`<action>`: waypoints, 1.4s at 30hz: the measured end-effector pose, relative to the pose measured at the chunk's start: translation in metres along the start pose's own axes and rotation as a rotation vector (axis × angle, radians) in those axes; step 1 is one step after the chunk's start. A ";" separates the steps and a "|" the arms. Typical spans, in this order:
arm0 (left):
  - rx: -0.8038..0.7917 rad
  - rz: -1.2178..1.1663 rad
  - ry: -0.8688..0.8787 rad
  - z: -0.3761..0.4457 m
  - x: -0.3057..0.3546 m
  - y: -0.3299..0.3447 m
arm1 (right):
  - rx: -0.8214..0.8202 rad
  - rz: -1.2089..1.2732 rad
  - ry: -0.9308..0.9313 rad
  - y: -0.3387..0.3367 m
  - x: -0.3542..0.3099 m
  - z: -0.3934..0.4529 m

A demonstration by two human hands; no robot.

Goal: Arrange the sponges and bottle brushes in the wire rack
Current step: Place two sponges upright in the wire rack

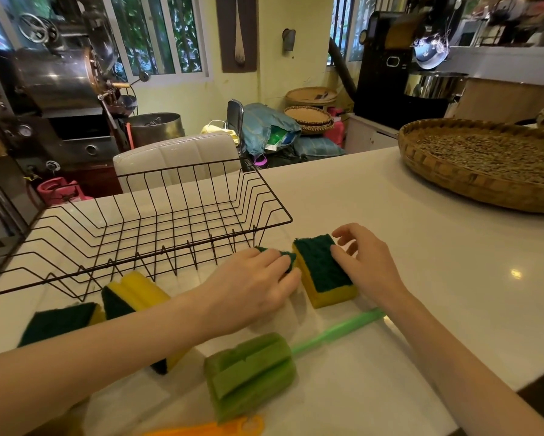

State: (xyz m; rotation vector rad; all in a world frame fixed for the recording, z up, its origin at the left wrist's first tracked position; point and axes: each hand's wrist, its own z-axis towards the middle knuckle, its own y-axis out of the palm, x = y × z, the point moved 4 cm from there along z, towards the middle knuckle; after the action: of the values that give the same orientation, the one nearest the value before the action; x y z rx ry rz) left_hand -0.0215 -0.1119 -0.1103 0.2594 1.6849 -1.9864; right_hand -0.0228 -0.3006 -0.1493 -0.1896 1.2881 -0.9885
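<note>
An empty black wire rack (157, 221) stands at the tabletop's far left. Yellow-and-green sponges (322, 270) lie along its near side. A green foam bottle brush (252, 372) lies by the near edge.

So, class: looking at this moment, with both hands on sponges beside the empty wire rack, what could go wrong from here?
1. The right forearm lies over the green bottle brush handle; lifting carelessly might drag or roll it toward the counter edge.
2. The wire rack has wide gaps, so a sponge set flat could sag or slip through.
3. The left hand covers most of its sponge, while the right hand only touches the other sponge; a loose pinch could drop one.
</note>
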 end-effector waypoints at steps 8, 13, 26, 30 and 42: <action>-0.275 -0.159 0.032 -0.002 0.000 0.010 | -0.068 -0.105 -0.242 0.004 -0.008 0.000; -0.305 -0.335 -0.014 -0.003 -0.009 0.015 | -0.123 -0.109 -0.284 0.006 -0.013 -0.003; -0.660 -0.584 -0.239 0.019 -0.053 0.020 | -0.834 -0.395 -0.302 0.000 -0.054 0.016; -0.704 -0.585 -0.256 0.023 -0.051 0.028 | -0.915 -0.440 -0.264 0.007 -0.053 0.015; -0.574 -0.576 -0.229 0.027 -0.052 0.022 | -0.933 -0.562 -0.251 -0.002 -0.060 0.025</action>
State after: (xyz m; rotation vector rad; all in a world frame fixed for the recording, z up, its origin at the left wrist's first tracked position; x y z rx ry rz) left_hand 0.0386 -0.1266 -0.0996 -0.6986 2.2386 -1.6839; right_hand 0.0003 -0.2700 -0.0972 -1.4070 1.4033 -0.7083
